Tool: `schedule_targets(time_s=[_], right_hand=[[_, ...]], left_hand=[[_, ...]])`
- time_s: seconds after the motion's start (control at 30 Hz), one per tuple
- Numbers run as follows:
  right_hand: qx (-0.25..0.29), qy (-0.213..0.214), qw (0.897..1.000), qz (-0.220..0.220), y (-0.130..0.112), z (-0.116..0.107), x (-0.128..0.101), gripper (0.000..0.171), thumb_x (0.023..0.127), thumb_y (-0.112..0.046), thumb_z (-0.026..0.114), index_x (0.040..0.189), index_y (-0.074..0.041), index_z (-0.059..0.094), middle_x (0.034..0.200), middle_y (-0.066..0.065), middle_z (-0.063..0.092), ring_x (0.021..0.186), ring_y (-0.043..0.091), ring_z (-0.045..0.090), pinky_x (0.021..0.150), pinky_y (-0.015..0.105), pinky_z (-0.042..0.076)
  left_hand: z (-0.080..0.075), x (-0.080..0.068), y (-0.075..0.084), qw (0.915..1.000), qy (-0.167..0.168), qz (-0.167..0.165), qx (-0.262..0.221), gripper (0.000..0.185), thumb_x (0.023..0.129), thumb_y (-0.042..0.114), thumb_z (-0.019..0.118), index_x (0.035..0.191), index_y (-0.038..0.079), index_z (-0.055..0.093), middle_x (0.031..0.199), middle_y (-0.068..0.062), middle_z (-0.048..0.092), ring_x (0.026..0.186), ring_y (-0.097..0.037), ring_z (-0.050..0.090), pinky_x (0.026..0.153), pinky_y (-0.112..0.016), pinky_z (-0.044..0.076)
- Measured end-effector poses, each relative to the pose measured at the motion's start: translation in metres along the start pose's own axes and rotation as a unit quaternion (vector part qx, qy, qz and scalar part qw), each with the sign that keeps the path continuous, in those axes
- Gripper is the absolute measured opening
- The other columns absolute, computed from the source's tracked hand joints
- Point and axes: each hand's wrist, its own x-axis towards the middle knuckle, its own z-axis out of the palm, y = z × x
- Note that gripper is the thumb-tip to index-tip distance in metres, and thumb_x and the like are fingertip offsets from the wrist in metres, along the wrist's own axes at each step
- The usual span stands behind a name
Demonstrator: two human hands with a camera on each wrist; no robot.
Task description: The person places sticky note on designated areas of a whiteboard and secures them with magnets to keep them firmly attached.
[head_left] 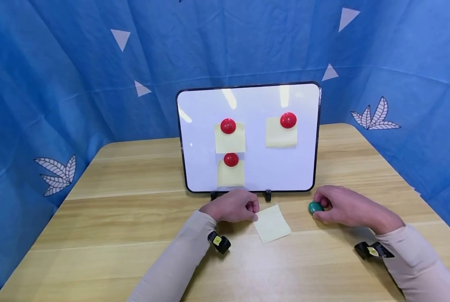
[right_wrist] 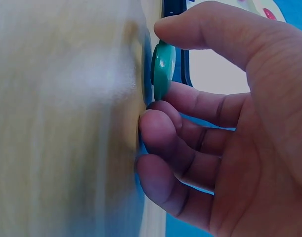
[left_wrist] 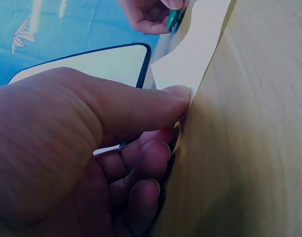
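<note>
My left hand (head_left: 234, 206) pinches the left corner of a pale yellow sticky note (head_left: 272, 224) close to the tabletop, in front of the whiteboard. In the left wrist view, the thumb lies over the edge of the note (left_wrist: 183, 64), which bends slightly. To the right, my right hand (head_left: 342, 206) holds a round green magnet (head_left: 315, 208) between thumb and index finger. The right wrist view shows that magnet (right_wrist: 163, 69) on edge, just off the wood, with the other fingers curled below it.
A black-framed whiteboard (head_left: 255, 167) stands on small black feet (head_left: 268, 195). It bears several yellow notes under red magnets, one being the upper right magnet (head_left: 288, 120). A blue patterned curtain (head_left: 153, 54) surrounds the wooden table (head_left: 134, 235).
</note>
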Motion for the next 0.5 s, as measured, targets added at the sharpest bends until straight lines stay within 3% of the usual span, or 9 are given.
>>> schedule_targets(time_s=[0.5], right_hand=[[0.001, 0.002, 1.0, -0.001, 0.0012, 0.0009, 0.0005, 0.024, 0.085, -0.025, 0.08, 0.095, -0.014, 0.061, 0.079, -0.003, 0.054, 0.071, 0.014, 0.051, 0.06, 0.026, 0.044]], left_hand=[[0.0, 0.0002, -0.0001, 1.0, 0.003, 0.006, 0.005, 0.015, 0.091, 0.018, 0.076, 0.084, 0.021, 0.063, 0.075, 0.007, 0.058, 0.077, -0.009, 0.053, 0.067, -0.023, 0.044]])
